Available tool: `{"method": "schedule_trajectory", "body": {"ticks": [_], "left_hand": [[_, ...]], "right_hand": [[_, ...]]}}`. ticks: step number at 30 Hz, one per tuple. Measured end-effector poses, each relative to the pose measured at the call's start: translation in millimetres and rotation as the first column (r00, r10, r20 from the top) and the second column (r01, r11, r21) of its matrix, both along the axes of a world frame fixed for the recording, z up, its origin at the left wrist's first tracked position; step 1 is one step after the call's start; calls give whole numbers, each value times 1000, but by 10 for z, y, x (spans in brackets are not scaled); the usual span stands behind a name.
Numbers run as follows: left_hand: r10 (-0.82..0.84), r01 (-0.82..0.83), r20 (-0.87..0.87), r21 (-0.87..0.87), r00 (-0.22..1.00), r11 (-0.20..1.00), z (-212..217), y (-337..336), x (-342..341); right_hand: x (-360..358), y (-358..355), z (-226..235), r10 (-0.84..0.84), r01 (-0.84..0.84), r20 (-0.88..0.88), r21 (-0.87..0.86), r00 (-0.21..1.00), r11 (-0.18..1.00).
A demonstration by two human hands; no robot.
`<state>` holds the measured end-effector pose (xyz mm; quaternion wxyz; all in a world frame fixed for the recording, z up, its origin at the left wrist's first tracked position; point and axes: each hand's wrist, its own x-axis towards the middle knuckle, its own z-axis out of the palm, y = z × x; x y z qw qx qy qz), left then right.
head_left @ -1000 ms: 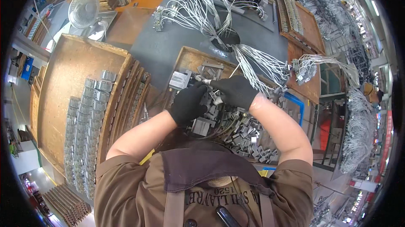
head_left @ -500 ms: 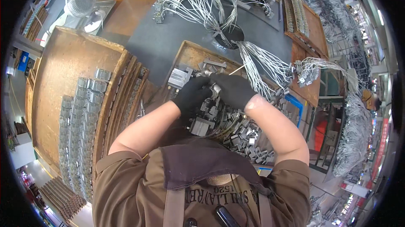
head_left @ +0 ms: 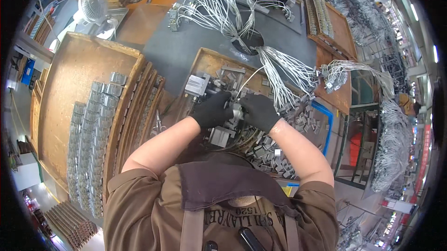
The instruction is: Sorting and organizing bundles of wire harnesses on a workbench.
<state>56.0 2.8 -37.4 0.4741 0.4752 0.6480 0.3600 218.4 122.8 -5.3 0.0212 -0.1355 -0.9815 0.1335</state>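
Both my hands wear black gloves and meet over a machine fixture. My left hand is closed, its fingertips against a small silver metal part between the hands. My right hand is closed at the other side of that part, by the end of a white cable. This cable slants down from a thick bundle of white cables to my right fingertips, which hide its end. A silver block of the fixture stands beyond my left hand; another metal block lies nearer to me.
Many small grey metal pieces lie heaped right of the fixture. To the left, a wooden tray holds rows of metal housings; scissors lie beside the stacked trays. The cables pass a dark round opening. A white fan stands far left.
Both hands have come down a little toward me, with the silver part between them. The white cable now slopes more steeply to my right fingertips. The whole view has shifted slightly.
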Motion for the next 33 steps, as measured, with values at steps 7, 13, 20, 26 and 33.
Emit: {"method": "schedule_trajectory", "body": {"ticks": [7, 13, 20, 26, 33], "left_hand": [[43, 40, -408, 194, 912, 980, -235, -62, -37], [-26, 58, -428, 63, 903, 996, -303, 152, -5], [53, 6, -424, 137, 904, 991, -150, 233, 26], [72, 0, -309, 227, 948, 974, -499, 164, -112], [201, -104, -171, 451, 965, 886, -20, -182, 236]], "right_hand": [[-194, -39, -208, -50, 62, 131, -90, 990, 994], [-231, 3, -204, -143, 146, 73, -47, 987, 988], [-109, -17, -300, -289, 294, -125, 23, 949, 956], [117, -64, -210, -239, 241, -51, 47, 970, 969], [1065, 268, -327, -535, 483, -62, -351, 843, 802]]}}
